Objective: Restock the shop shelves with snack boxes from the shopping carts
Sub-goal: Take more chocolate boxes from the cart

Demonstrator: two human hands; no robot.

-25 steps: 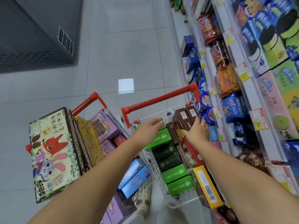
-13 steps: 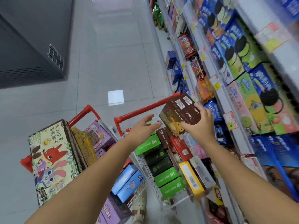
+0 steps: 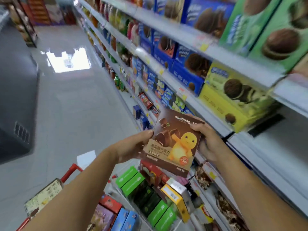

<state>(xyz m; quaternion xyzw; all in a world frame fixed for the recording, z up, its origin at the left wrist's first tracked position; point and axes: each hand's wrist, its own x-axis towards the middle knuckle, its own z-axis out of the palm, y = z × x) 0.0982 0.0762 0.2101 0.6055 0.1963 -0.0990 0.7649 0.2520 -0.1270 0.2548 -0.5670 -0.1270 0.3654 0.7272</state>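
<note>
I hold a brown snack box with a yellow cartoon figure on its front, raised above the carts and face up. My left hand grips its left edge, and my right hand grips its right edge, thumb over the top corner. Below it the nearer cart holds green, dark, red and yellow boxes standing in rows. The shop shelves run along the right, filled with blue, green and yellow cookie boxes.
A second cart with a red handle stands at lower left, carrying a large patterned box plus purple and blue boxes. A dark freezer cabinet lines the left side. Grey tiled floor stretches down the aisle.
The brown box has come up out of the cart and turned face up. My left hand, which was reaching, now grips its left edge. The view has tilted up toward the shelves.
</note>
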